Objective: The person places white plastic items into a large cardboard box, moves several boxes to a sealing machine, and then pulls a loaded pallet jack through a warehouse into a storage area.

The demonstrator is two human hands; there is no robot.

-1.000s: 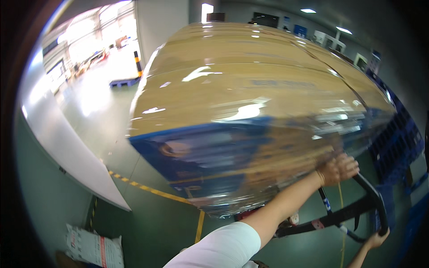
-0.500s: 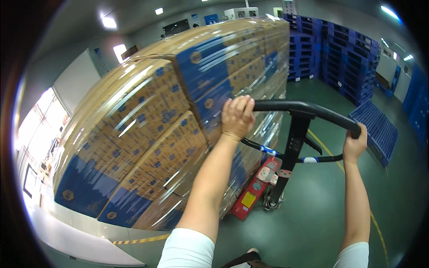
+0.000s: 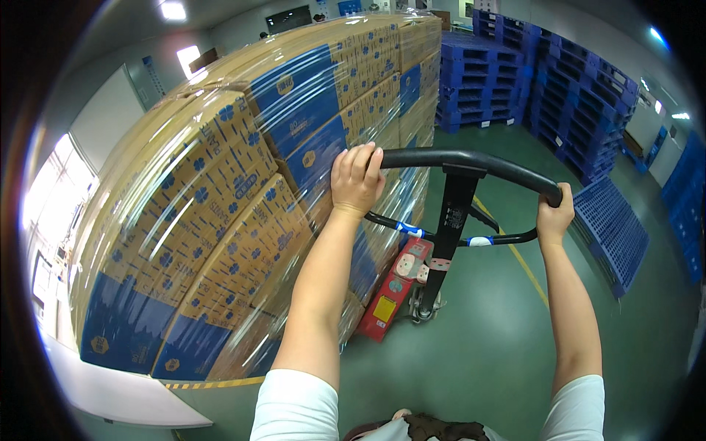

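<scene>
My left hand [image 3: 356, 181] wraps round the left corner of the black loop handle [image 3: 456, 159] of a pallet jack. At the loop's right corner my right hand [image 3: 555, 214] is closed on the same handle. A black drawbar [image 3: 446, 235] runs from the loop down to the jack's red body [image 3: 392, 294], which carries a yellow label. Beside and beyond it rises a tall load of cardboard boxes [image 3: 294, 132], brown and blue, wrapped in clear stretch film. The forks are hidden by the load.
Blue plastic pallets [image 3: 482, 81] stand in stacks at the back, with a taller stack [image 3: 581, 95] to the right. One blue pallet [image 3: 612, 229] leans at a tilt on the right. A yellow line [image 3: 515, 253] crosses the green floor. A white ledge [image 3: 125, 400] lies at lower left.
Both hands, the handle and the wrapped load have shifted left in view. The pallet stacks beyond show more fully. Both hands have kept their hold.
</scene>
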